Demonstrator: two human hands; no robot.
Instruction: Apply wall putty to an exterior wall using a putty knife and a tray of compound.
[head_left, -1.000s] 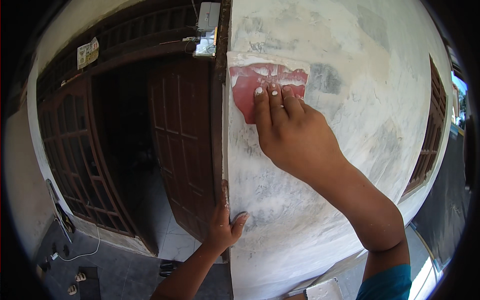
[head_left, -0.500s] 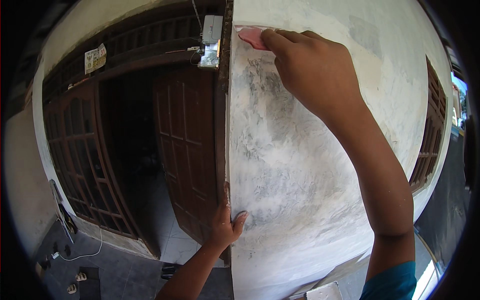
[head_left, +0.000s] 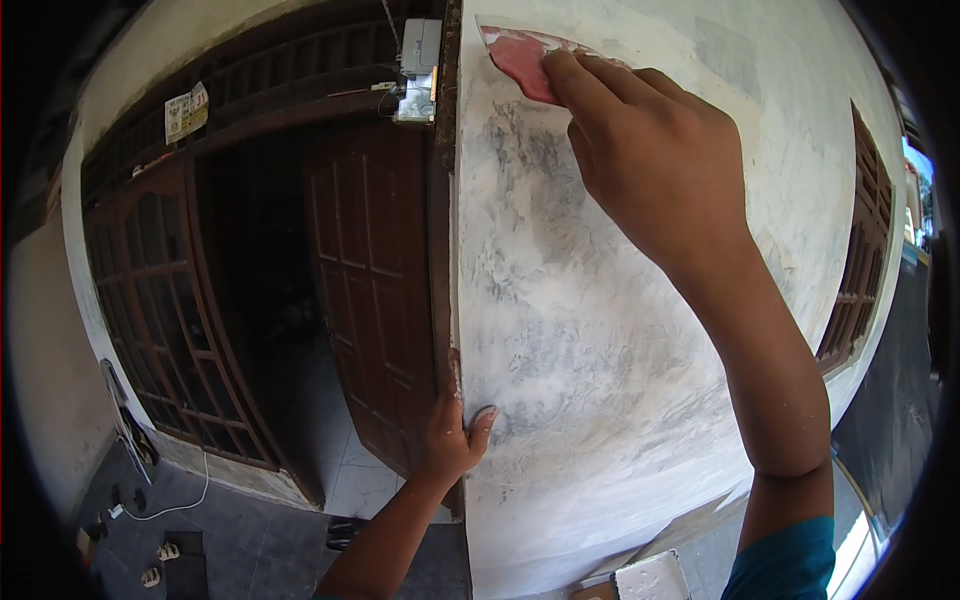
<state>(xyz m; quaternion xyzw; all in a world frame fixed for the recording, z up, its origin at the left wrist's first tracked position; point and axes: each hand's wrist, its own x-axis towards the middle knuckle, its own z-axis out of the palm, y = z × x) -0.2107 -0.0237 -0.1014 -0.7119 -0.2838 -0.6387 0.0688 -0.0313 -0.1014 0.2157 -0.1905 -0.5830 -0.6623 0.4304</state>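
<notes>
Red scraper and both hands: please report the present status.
Right hand grips red scraper, high at wall. Left hand on wall's corner edge. Nothing seen blocking scraper.

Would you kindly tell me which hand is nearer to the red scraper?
Right: the right hand holds the red scraper, while the left hand is well below it, at the edge of the wall.

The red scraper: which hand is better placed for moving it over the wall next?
Probably the right hand: its fingers hold the red scraper high at the wall. The left hand rests lower, at the wall's corner, apart from the scraper.
</notes>
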